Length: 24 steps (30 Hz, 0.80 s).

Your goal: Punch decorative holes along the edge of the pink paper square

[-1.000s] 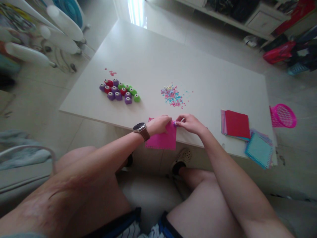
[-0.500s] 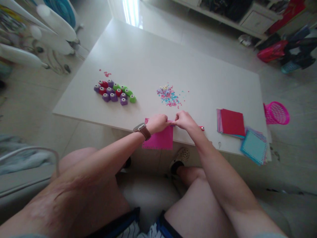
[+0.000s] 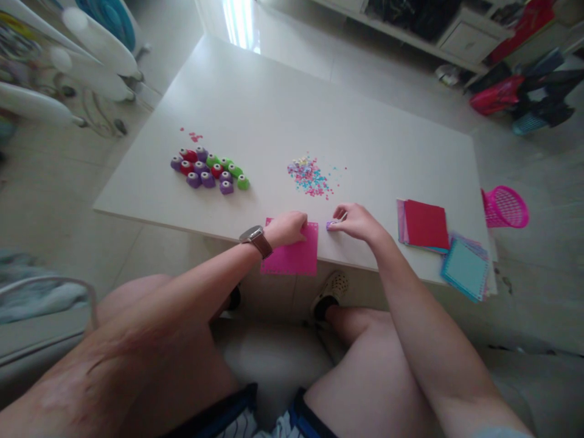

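Note:
Along the table's near edge lies a bright pink sheet of paper (image 3: 296,258) with small holes punched along its borders, its lower part jutting past the edge. My left hand (image 3: 287,229), wearing a brown-strapped watch, is closed on the sheet's upper part. Just right of the paper and apart from it, my right hand (image 3: 358,220) grips a small purple craft punch (image 3: 330,225), mostly hidden by the fingers. Beyond the hands is a scattered pile of tiny coloured paper cut-outs (image 3: 310,176). Purple, red and green craft punches (image 3: 207,178) stand grouped on the left.
A stack of red and pink paper (image 3: 426,225) lies at the right, beside light-blue sheets (image 3: 466,267) with punched edges that overhang the table (image 3: 365,140). A pink mesh basket (image 3: 506,207) stands beyond the right end. A few red cut-outs (image 3: 195,137) lie behind the punches.
My right hand has moved right, off the paper's top edge, with the purple punch in it. The left hand stays on the sheet, and the sheet's top right corner is now uncovered.

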Each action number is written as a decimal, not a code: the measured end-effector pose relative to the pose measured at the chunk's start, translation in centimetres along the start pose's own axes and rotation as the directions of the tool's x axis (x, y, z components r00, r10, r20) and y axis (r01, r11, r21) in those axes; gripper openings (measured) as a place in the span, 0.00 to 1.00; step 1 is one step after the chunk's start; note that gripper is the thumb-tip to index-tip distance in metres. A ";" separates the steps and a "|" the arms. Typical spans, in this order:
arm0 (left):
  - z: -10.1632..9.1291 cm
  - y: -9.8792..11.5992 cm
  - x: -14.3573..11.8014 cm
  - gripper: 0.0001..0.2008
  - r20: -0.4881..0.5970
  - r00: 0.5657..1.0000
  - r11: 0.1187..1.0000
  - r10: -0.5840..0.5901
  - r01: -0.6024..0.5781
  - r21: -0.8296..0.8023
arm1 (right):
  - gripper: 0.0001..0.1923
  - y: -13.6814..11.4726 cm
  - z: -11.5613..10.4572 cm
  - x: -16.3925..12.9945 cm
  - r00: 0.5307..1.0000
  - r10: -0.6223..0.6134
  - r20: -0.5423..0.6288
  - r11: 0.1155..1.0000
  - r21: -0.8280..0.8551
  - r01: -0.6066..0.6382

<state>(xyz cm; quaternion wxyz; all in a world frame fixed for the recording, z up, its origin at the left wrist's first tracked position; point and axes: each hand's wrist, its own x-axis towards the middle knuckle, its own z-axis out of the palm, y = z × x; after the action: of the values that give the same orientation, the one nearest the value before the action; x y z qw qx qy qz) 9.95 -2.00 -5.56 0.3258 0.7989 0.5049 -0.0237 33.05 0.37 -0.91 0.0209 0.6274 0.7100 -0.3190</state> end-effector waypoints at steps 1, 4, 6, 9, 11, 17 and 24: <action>0.0 0.0 -0.1 0.12 -0.003 1.000 1.000 0.010 -0.010 0.011 | 0.11 0.0 0.2 0.0 1.000 -0.022 0.019 1.000 -0.016 0.022; -0.1 0.1 -0.1 0.12 -0.001 1.000 0.999 0.014 -0.014 0.032 | 0.11 -0.2 0.8 -0.1 0.994 -0.085 0.072 0.993 -0.073 0.090; -0.2 0.2 -0.2 0.12 0.000 1.000 0.999 0.014 -0.014 0.035 | 0.10 -0.2 0.8 0.0 0.993 -0.102 0.066 0.988 -0.112 0.109; -0.3 0.2 -0.3 0.12 0.000 1.000 0.999 0.017 -0.017 0.032 | 0.12 0.5 0.5 0.0 0.998 -0.063 0.022 0.976 -0.206 0.066; -0.3 0.2 -0.4 0.12 -0.001 1.000 0.999 0.015 -0.015 0.031 | 0.13 1.2 0.3 0.0 1.000 -0.014 0.008 0.961 -0.276 0.015; -0.3 0.3 -0.5 0.11 -0.005 1.000 0.999 0.018 -0.018 0.039 | 0.20 1.5 0.3 -0.3 0.994 -0.109 0.029 0.980 -0.163 0.113; -0.3 0.3 -0.4 0.12 -0.002 1.000 1.000 0.006 -0.006 0.030 | 0.21 0.1 0.4 -0.1 0.991 -0.075 0.108 0.995 -0.053 0.081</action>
<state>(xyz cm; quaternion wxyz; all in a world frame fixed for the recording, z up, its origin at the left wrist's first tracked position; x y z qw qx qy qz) 9.91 -2.23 -5.00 0.3132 0.8054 0.5023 -0.0295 33.03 0.07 -1.17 0.0641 0.5803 0.7409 -0.3319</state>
